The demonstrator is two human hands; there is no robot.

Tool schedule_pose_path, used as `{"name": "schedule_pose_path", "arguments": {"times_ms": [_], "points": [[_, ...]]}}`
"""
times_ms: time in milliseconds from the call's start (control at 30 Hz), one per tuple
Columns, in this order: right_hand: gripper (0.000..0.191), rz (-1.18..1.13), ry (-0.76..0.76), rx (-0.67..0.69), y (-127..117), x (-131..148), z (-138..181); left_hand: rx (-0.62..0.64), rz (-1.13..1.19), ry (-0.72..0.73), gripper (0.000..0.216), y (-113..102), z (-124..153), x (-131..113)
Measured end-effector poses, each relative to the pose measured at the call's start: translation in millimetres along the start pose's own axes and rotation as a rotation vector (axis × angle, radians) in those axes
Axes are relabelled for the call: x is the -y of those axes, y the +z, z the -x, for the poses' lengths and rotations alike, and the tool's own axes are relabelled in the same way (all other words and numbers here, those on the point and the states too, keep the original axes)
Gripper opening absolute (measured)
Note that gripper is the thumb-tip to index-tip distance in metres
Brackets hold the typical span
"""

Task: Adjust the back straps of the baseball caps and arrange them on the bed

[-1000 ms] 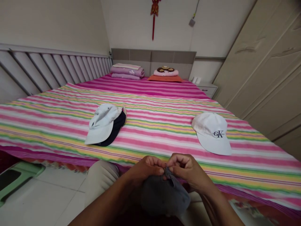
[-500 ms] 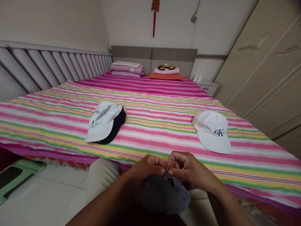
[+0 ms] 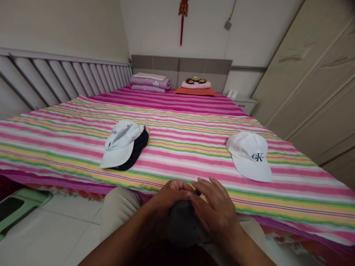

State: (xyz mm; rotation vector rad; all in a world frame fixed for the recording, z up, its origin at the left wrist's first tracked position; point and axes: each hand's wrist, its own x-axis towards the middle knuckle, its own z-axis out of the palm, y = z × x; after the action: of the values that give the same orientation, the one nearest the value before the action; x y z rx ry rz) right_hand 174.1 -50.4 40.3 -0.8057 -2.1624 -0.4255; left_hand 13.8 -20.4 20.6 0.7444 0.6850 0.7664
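Note:
A dark grey cap [image 3: 181,225] is held low in front of my lap, with its back strap [image 3: 196,192] uppermost. My left hand [image 3: 172,195] is closed, pinching the strap end of the cap between thumb and curled fingers. Against the cap's right side lies my right hand [image 3: 216,210], open, its fingers stretched out over the strap and its thumb touching it. The right part of the cap is hidden behind this hand. On the bed, a white cap [image 3: 119,140] rests on a navy cap [image 3: 135,149] at left. Another white cap [image 3: 249,153] with dark letters sits at right.
A striped sheet [image 3: 180,147] covers the bed in front of me. Folded purple bedding [image 3: 149,83] and a pink and orange stack [image 3: 195,87] lie by the headboard [image 3: 194,64]. A green stool [image 3: 27,207] stands at lower left, a wardrobe [image 3: 313,74] at right.
My right hand has opened from a pinch at the strap and now lies with straightened fingers over the cap's right side. My left hand has kept its pinch, shifting slightly left.

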Motion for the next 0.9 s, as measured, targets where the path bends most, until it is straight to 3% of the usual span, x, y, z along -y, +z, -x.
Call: {"name": "schedule_pose_path", "arguments": {"times_ms": [100, 233, 333, 433, 533, 600, 667, 767, 900], "points": [[0.023, -0.076, 0.059, -0.057, 6.7, 11.3, -1.3, 0.038, 0.001, 0.031, 0.024, 4.0, -1.2, 0.6], [0.030, -0.273, 0.057, -0.086, 8.1, 28.3, -3.7, -0.039, -0.006, 0.077, 0.019, 6.8, -1.3, 1.6], [0.035, -0.382, 0.118, -0.083, 1.9, 23.7, -2.5, 0.041, -0.023, 0.060, 0.019, 3.0, 2.7, -1.2], [0.042, -0.555, 0.498, -0.001, -4.4, 2.3, -1.8, 0.150, -0.021, 0.054, 0.022, -4.1, 6.3, -9.7], [0.032, -1.038, 0.863, 0.353, -4.6, -17.5, -3.1, 0.233, -0.008, 0.037, 0.029, -9.6, 5.0, -22.4], [0.028, -1.404, 1.012, 0.458, -1.8, -22.2, -3.8, 0.270, 0.002, 0.046, 0.034, -11.9, 1.4, -30.3], [0.030, -1.665, 1.107, 0.340, 1.4, -20.7, -4.6, 0.303, 0.020, 0.034, 0.040, -14.3, -2.6, -35.4], [0.029, -1.823, 1.132, 0.130, 3.9, -14.9, -7.4, 0.339, 0.008, -0.061, 0.052, -19.2, -6.6, -37.2], [0.026, -1.862, 1.097, 0.118, 2.5, -13.6, -12.7, 0.386, -0.184, -0.211, 0.027, -22.6, -4.1, -38.1]]}}
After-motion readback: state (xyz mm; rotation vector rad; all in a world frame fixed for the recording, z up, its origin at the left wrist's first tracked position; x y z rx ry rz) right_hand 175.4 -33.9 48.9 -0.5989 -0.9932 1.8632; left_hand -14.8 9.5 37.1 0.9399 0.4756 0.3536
